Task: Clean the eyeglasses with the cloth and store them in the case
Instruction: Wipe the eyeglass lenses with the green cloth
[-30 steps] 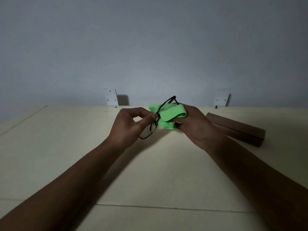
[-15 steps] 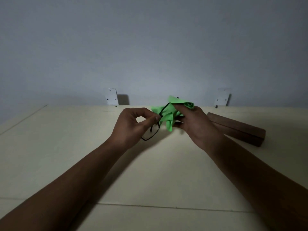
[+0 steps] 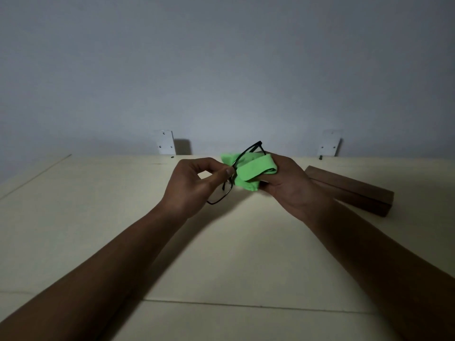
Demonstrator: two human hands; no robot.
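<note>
Black-framed eyeglasses (image 3: 222, 198) are held in the air above the cream table (image 3: 221, 254). My left hand (image 3: 194, 185) pinches the frame near its middle between thumb and fingers. A bright green cloth (image 3: 251, 169) is wrapped around the far lens, and my right hand (image 3: 288, 183) grips it there. The near lens hangs free below my left thumb. A brown wooden-looking case (image 3: 354, 190) lies shut on the table, just right of my right wrist.
A pale wall rises behind the table's far edge, with two white brackets (image 3: 165, 142) (image 3: 329, 143) fixed low on it. A seam (image 3: 246, 305) crosses the tabletop near my forearms.
The cloth went from bunched up over the frame to lying flatter, folded around the far lens. My right hand shifted slightly with it. My left hand kept its hold.
</note>
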